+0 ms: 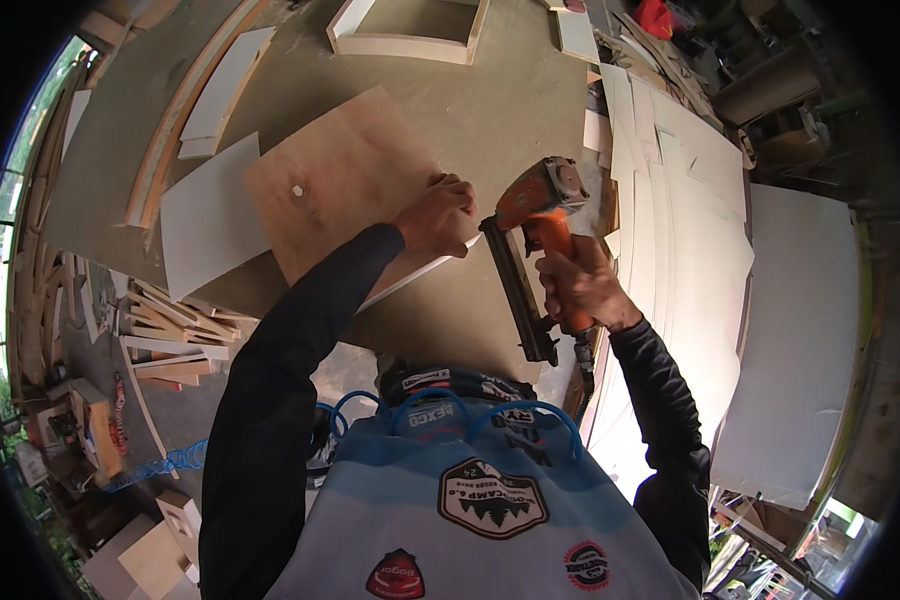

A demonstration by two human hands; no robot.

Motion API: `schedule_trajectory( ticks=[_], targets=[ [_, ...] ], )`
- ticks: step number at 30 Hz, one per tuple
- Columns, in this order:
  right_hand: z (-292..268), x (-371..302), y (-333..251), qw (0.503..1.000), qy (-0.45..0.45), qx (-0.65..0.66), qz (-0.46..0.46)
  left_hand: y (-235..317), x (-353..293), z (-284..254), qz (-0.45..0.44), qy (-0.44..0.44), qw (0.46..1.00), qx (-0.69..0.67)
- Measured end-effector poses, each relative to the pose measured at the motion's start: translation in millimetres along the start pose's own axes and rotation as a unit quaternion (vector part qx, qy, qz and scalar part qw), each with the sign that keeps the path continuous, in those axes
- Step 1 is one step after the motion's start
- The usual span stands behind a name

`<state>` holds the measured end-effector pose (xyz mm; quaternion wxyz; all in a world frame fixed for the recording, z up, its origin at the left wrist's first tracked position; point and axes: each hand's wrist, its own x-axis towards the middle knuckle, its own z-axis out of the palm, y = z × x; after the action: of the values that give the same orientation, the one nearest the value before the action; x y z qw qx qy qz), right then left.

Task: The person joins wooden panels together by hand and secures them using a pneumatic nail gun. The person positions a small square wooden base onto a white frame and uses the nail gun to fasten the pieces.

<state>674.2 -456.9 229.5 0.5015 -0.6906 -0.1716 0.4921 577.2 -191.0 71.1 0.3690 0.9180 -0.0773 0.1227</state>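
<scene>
A square of light brown plywood (340, 170) with a small pale spot lies at an angle on the worktable. My left hand (440, 218) is closed around its right corner, with the fingers curled over the edge. Below that hand a thin white edge (420, 274) runs along the near side of the panel; how it joins the plywood is hidden. In my right hand (588, 285) is an orange pneumatic nail gun (532, 195), gripped by its handle. Its nose is beside my left hand, apart from the panel, and its long dark magazine slants down toward me.
A white board (213, 220) lies partly under the plywood. At the far edge sits a wooden frame (405, 45). Large white sheets (670, 250) are stacked on the right. A coiled blue hose (450, 400) crosses my front, and wood offcuts (175, 330) are piled lower left.
</scene>
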Motion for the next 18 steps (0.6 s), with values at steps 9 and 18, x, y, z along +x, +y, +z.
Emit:
schedule_trajectory(
  ticks=[9,18],
  targets=[
    [-2,15,5,0.997,-0.023,-0.062,0.043,0,3,4,0.021,0.016,1.0,0.003],
    [-2,14,4,0.996,-0.022,-0.083,0.015,3,3,4,0.016,0.019,1.0,0.004]
  ],
)
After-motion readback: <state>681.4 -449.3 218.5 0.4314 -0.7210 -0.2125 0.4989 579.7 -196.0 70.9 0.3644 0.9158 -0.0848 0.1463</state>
